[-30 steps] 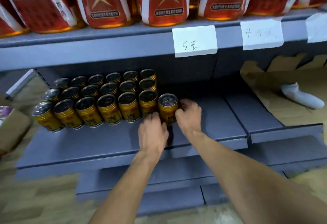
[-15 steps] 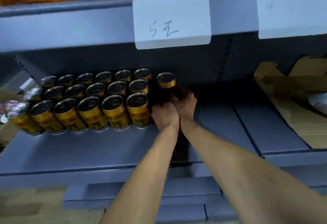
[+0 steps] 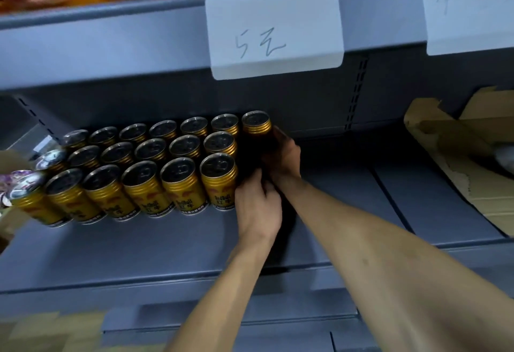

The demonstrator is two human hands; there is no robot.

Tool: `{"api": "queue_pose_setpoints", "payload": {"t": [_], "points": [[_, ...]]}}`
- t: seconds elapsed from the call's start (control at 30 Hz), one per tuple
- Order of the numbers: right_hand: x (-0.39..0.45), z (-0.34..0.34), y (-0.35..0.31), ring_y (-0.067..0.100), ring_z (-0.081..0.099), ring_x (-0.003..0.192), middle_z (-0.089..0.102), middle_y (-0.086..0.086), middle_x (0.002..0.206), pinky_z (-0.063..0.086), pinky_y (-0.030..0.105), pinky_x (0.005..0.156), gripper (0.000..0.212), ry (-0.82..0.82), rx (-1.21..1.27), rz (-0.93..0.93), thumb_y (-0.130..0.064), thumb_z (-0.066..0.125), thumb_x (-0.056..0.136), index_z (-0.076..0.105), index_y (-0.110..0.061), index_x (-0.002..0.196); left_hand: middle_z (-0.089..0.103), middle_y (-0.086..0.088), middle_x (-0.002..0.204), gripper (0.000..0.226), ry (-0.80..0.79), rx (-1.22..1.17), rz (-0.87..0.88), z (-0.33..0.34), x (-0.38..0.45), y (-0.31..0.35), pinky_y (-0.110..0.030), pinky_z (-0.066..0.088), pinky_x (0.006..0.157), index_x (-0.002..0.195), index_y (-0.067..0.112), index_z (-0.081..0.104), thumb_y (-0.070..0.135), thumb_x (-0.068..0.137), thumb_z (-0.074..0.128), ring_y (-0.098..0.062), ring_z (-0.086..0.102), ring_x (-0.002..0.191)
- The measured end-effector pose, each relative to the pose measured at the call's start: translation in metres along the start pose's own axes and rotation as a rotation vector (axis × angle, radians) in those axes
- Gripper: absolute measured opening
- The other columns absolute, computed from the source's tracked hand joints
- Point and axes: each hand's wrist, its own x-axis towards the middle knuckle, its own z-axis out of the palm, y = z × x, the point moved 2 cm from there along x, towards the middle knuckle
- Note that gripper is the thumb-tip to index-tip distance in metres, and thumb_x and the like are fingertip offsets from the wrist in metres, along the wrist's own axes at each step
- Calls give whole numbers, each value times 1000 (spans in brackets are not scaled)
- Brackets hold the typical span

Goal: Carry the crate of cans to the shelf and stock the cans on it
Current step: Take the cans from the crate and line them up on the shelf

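Once at front, can (image 3: 256, 122) now rearmost.

Single head-worn view, close, looking forward and down onto the grey shelf (image 3: 172, 246), slightly blurred

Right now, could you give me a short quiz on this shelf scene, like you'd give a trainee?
1. True or false: the gold cans on the shelf stand upright.
2. Which hand reaches furthest back, to the rearmost can? A) the left hand B) the right hand
3. Fill in: on the shelf's right side lies flattened ____.

Key
1. True: their lids face up, in rows.
2. B: it reaches to that can at the right end of the back row; whether it grips it is too dark to tell.
3. Cardboard.
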Motion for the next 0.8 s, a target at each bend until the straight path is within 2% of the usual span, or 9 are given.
{"api": "queue_pose_setpoints", "payload": {"t": [0.07, 0.13, 0.2, 0.27, 0.43, 0.53, 0.63, 0.73, 0.8], "points": [[-6, -8, 1, 24, 66, 109, 70, 5, 118, 48, 28, 90, 40, 78, -45, -18, -9, 59, 90, 60, -17, 130, 62, -4, 129, 40, -12, 205, 164, -12, -13, -7, -23, 46, 92, 118, 12, 68, -1, 84, 51, -22, 60, 114], [-14, -12, 10, 28, 62, 116, 69, 7, 120, 47, 37, 98, 45, 146, -210, 3, -14, 61, 88, 59, -19, 132, 65, 2, 124, 36, 3, 387, 290, -32, -25, -16, -30, 53, 74, 106, 17, 73, 4, 79, 54, -20, 64, 104], [-21, -14, 20, 32, 47, 132, 62, 8, 131, 33, 49, 111, 46, 70, -403, 115, -29, 58, 89, 55, -24, 135, 68, 7, 111, 28, 44, 474, 365, -57, -32, -26, -29, 50, 57, 94, 19, 74, 8, 77, 56, -19, 66, 92], [-28, -19, 25, 34, 29, 144, 49, 9, 145, 16, 55, 117, 50, -48, -559, 169, -42, 49, 93, 48, -27, 141, 69, 6, 101, 22, 85, 507, 409, -79, -36, -34, -27, 44, 52, 89, 16, 74, 3, 76, 62, -19, 63, 88], [-56, -28, 22, 37, 11, 150, 25, 17, 160, 7, 57, 117, 60, -117, -728, 154, -54, 29, 97, 30, -31, 153, 66, -4, 114, 24, 143, 605, 328, -108, -44, -56, -38, 48, 75, 105, 13, 72, 17, 83, 64, -25, 58, 100], [-77, -36, 18, 38, 14, 149, 26, 18, 160, 10, 56, 117, 61, -105, -729, 169, -52, 28, 98, 29, -28, 154, 54, -10, 134, 36, 115, 590, 261, -113, -71, -72, -44, 43, 87, 121, 15, 63, 29, 90, 51, -30, 50, 116], [-97, -32, 6, 35, 24, 147, 32, 12, 158, 21, 52, 115, 61, -151, -653, 129, -46, 38, 98, 29, -25, 154, 43, -12, 146, 31, 46, 467, 364, -113, -130, -93, -44, 39, 98, 117, 17, 63, 26, 90, 49, -32, 45, 128], [-97, -29, -14, 32, 40, 138, 43, 10, 152, 37, 43, 109, 61, -132, -402, 136, -35, 54, 97, 35, -18, 151, 49, -15, 142, 28, 15, 361, 499, -123, -172, -118, -41, 42, 93, 110, 22, 64, 21, 84, 53, -33, 52, 122], [-88, -30, -23, 33, 47, 132, 51, 12, 145, 42, 38, 104, 58, -66, -306, 138, -30, 61, 95, 41, -12, 147, 59, -12, 127, 25, 93, 295, 483, -139, -171, -129, -39, 42, 82, 103, 22, 63, 18, 80, 54, -31, 60, 106]]}}
